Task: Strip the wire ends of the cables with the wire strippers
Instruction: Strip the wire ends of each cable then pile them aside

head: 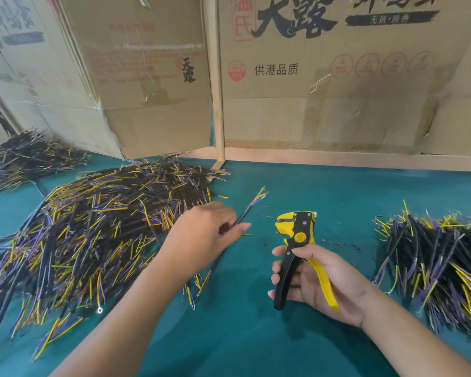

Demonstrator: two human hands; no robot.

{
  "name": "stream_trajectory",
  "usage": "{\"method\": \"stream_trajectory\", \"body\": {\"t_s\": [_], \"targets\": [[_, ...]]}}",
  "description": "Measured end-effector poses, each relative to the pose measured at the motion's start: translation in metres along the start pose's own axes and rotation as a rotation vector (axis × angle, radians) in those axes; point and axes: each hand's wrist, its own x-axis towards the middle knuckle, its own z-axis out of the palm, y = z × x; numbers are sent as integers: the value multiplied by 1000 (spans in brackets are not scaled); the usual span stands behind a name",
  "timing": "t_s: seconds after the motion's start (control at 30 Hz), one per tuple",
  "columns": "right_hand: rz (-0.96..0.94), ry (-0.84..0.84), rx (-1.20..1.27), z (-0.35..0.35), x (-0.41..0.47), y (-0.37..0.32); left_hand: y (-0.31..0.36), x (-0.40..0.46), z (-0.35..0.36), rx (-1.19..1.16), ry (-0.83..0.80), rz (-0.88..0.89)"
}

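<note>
Head view looks down on a teal table (pixel 256 336) backed by taped cardboard boxes (pixel 324 77) along the far edge. Covering the left half of the table is a big pile of cables (pixel 93 235), black-sheathed with yellow and purple cores; a smaller pile (pixel 441 268) lies at the right edge, and another heap (pixel 25 159) sits far left. Near centre, the right hand (pixel 318 281) is wrapped around the handles of the yellow-and-black wire strippers (pixel 299 240); the tool's long axis runs near to far, head pointing away and slightly left, handles spread apart. Left of it, the left hand (pixel 204 232) pinches a single cable (pixel 245 216) between fingers and thumb. That cable slants from near left to far right, its splayed coloured cores pointing far right above the table. Tiny insulation scraps (pixel 346 244) dot the table beside the strippers.
</note>
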Motion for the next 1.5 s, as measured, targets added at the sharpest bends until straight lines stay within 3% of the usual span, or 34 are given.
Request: {"method": "stream_trajectory", "body": {"t_s": [0.33, 0.63, 0.8, 0.97, 1.13, 1.33, 1.5], "targets": [[14, 8, -14, 1, 0, 0, 5, -3, 4, 59, -32, -27], [17, 11, -28, 3, -1, -1, 21, -3, 6, -110, -37, -72], [20, 24, -32, 5, -1, -2, 23, -7, 13, -288, -35, -174], [25, 30, -34, 5, -1, -1, 26, -6, 13, -730, -92, -416], [23, 38, -44, 5, 0, -1, 26, -4, 20, -1061, -12, -573], [21, 40, -49, 5, -1, -1, 21, -4, 23, -1144, -26, -617], [22, 39, -53, 6, -1, -1, 22, -5, 22, -1055, -21, -505]]}}
